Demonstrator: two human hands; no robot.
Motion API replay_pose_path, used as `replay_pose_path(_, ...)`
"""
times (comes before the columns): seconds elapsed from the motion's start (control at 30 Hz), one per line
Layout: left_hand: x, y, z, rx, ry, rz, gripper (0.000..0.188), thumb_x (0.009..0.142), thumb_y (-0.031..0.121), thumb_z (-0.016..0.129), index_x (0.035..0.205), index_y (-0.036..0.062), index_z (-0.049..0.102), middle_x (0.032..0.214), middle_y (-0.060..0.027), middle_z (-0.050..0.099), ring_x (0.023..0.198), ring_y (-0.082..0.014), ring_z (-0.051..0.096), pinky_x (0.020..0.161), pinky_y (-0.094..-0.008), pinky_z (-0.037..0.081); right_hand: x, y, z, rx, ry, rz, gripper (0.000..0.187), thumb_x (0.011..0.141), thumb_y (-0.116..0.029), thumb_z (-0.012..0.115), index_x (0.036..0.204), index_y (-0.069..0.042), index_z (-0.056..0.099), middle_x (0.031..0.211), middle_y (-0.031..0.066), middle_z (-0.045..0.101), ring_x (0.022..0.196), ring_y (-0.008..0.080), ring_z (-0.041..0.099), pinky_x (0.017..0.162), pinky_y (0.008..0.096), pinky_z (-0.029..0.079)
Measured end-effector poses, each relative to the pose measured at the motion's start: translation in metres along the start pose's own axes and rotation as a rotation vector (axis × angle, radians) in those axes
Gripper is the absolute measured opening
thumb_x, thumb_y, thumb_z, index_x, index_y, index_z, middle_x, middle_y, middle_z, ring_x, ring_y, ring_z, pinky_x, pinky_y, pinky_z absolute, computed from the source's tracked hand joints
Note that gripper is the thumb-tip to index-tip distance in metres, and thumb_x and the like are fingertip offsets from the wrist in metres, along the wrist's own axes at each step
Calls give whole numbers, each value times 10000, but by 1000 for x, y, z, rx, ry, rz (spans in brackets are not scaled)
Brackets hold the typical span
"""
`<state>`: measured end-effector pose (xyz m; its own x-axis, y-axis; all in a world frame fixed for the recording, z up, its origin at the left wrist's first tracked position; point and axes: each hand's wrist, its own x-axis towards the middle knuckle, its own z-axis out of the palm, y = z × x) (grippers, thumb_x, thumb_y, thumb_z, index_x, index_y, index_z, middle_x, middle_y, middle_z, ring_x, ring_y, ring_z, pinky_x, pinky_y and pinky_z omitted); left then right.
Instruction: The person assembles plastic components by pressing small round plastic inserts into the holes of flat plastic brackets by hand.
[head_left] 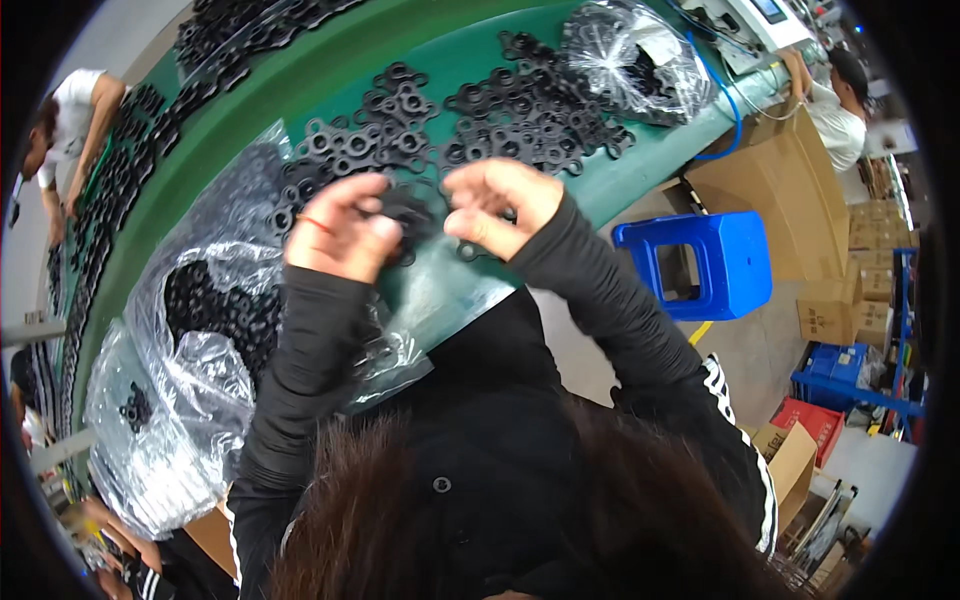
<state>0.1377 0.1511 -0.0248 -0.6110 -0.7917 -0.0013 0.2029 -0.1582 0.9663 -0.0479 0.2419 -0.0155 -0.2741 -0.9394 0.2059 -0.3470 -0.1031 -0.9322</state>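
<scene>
Over the near edge of the green table, my left hand (345,232) is closed with fingers curled, a blurred black ringed part (408,212) at its fingertips. Facing it across a small gap is my right hand (508,203), its fingers and thumb bent into a pinch. A dark ringed piece (468,251) shows by the right thumb, partly hidden. Beyond the hands lie two heaps of loose black ringed parts, a left heap (360,140) and a right heap (535,110). An opened clear plastic bag (205,262), full of similar black parts (222,312), spreads beside my left forearm.
A tied clear bag of black parts (635,65) sits at the far right of the table (450,50). More parts line a curved green belt (180,190). On the right are a blue stool (735,265) and cardboard (780,195). Other people (840,115) work at both sides.
</scene>
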Motion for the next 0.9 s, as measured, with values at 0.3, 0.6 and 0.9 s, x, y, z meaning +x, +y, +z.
replay_pose_path(0.3, 57, 10, -75, 1156, 272, 387, 286, 741, 93, 621, 1027, 87, 604, 894, -41, 577, 759, -152, 553, 679, -234, 442, 122, 142, -294, -1285, -61, 130, 222, 739, -235, 587, 825, -37, 640, 792, 122, 644, 703, 310, 592, 680, 348, 479)
replay_pose_path(0.6, 53, -11, 0, 1306, -202, 646, 292, 646, 141, 668, 936, 119, 660, 954, -35, 610, 848, -184, 566, 740, -287, 451, 135, 158, -235, -1474, 215, 273, 257, 759, -328, 611, 789, -75, 642, 865, 114, 620, 808, 260, 574, 671, 342, 462)
replay_pose_path(0.9, 67, -52, 28, 1520, -308, 687, 315, 633, 257, 699, 913, 124, 650, 952, 5, 592, 846, -185, 540, 798, -341, 415, 64, 83, -191, -928, 579, -264, 217, 746, -217, 699, 766, -22, 606, 686, 18, 562, 558, 96, 481, 526, 204, 403)
